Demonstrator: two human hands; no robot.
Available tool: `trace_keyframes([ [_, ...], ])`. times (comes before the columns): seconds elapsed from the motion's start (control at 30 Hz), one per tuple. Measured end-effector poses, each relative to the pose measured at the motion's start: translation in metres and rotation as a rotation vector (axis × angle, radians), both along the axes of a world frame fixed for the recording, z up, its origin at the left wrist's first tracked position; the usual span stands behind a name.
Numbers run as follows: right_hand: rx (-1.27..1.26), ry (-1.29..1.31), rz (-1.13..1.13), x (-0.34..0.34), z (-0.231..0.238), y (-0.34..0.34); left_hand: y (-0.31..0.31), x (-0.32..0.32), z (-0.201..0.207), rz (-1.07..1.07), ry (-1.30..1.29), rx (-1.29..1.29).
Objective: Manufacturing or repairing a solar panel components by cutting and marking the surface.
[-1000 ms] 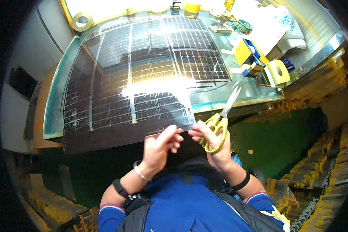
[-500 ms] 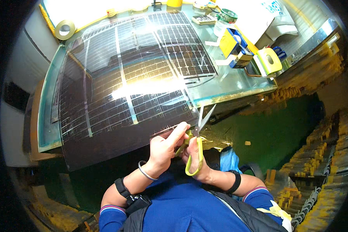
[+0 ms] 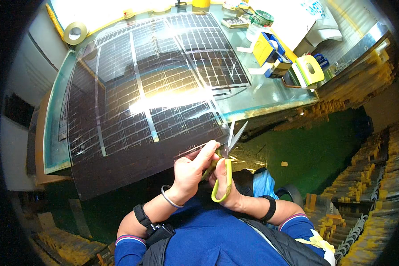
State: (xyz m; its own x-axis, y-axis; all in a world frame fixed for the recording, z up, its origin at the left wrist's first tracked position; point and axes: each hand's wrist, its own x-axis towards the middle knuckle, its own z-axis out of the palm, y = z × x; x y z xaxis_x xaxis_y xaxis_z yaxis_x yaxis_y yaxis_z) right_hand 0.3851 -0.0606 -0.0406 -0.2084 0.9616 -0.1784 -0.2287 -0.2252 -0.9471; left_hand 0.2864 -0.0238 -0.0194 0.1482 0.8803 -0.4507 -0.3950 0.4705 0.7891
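We see a dark, glossy, partly see-through sheet (image 3: 115, 170), finely gridded and streaked with glare, overhanging the table (image 3: 244, 105)'s near edge. Our left hand (image 3: 188, 170) pinches its near margin; our right fingers (image 3: 222, 178) curl round green-handled scissors (image 3: 226, 151), blades parted.
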Motion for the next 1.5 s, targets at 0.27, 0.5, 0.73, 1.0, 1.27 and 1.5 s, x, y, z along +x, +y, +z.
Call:
trace_keyframes([
  [0.27,0.007,-0.019,-0.016,0.001,-0.007,-0.002,-0.003,0.001,0.001,0.016,0.013,0.024],
  [0.5,0.012,-0.059,-0.015,0.001,0.004,-0.002,-0.005,0.002,0.003,-0.014,0.020,-0.024],
  [0.73,0.055,0.000,-0.056,-0.001,-0.006,-0.005,-0.005,0.000,0.005,-0.021,0.014,-0.015],
  [1.0,-0.137,0.301,0.151,0.024,-0.015,-0.016,-0.004,-0.020,-0.003,0.046,0.015,0.170],
  [1.27,-0.023,0.357,-0.170,0.038,-0.009,0.009,-0.051,-0.140,0.002,0.152,0.026,0.141],
  [1.5,0.047,0.083,0.002,0.029,0.004,0.022,-0.124,-0.253,0.032,0.761,0.421,0.141],
])
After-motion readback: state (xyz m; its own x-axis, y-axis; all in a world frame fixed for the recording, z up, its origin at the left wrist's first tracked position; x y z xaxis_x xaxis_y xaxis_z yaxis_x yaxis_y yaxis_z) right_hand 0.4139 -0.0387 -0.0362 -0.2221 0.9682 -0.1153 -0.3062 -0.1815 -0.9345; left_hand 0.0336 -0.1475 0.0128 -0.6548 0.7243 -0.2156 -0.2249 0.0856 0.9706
